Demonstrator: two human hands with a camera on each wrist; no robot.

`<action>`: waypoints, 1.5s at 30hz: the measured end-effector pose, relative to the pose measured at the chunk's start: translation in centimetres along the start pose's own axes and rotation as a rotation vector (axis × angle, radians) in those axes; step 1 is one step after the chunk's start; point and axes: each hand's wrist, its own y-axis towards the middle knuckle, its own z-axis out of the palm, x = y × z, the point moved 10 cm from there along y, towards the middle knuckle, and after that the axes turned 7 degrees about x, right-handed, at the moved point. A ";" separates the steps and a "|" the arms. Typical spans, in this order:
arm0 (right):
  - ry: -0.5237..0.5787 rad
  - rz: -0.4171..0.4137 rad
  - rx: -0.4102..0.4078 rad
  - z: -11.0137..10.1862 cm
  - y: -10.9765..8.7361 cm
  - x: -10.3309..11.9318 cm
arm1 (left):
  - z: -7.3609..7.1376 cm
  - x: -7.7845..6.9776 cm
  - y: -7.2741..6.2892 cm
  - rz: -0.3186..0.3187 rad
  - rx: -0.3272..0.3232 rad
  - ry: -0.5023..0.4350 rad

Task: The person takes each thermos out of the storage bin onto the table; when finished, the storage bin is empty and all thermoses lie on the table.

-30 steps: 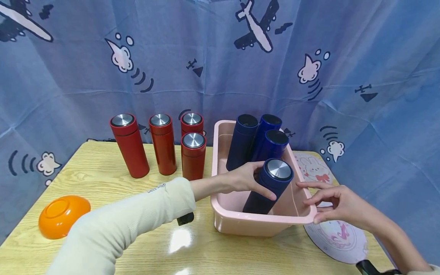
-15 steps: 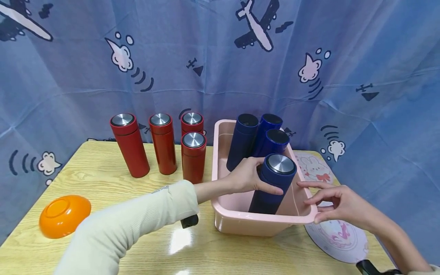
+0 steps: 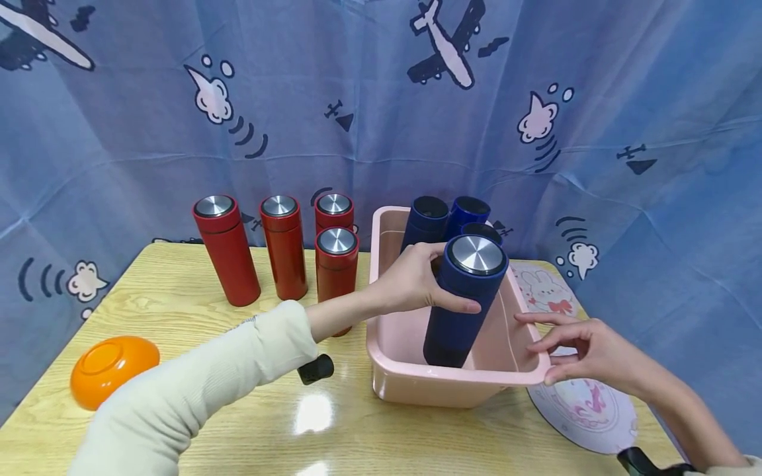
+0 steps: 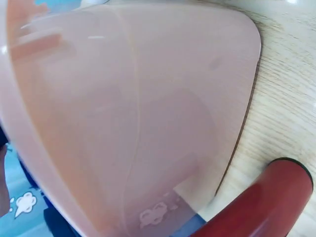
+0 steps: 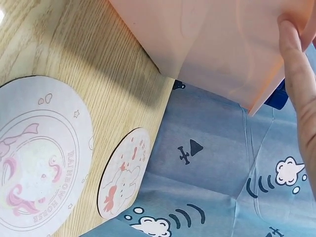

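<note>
In the head view my left hand (image 3: 413,277) grips a dark blue thermos (image 3: 455,317) with a silver lid, thumb across its near side. The thermos leans inside a pink plastic bin (image 3: 417,371); I cannot tell whether its base touches the bottom. My right hand (image 3: 586,354) pinches the bin's right front corner rim between thumb and fingers. One finger (image 5: 298,74) lies against the bin wall in the right wrist view. Behind the held thermos, other blue thermoses (image 3: 424,221) stand in the bin, partly hidden. The left wrist view shows mostly the bin's outer wall (image 4: 168,98).
Several red thermoses (image 3: 229,264) with silver lids stand left of the bin, one partly behind my left forearm. An upturned orange bowl (image 3: 113,370) lies at the table's left. Two printed round mats (image 5: 44,158) lie right of the bin. A blue curtain (image 3: 286,99) hangs behind.
My left hand has lifted the dark blue thermos upward, now covering more of the blue ones behind it. The right hand has stayed on the bin's rim.
</note>
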 end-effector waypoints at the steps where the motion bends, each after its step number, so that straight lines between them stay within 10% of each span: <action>1: -0.002 -0.001 0.000 0.0 0.0 0.0 | -0.2 -0.1 -0.1 -0.003 -0.005 0.006; 45: 0.013 -0.048 0.011 0.1 -0.1 0.3 | -10.1 -7.4 -5.1 0.055 -0.137 -0.155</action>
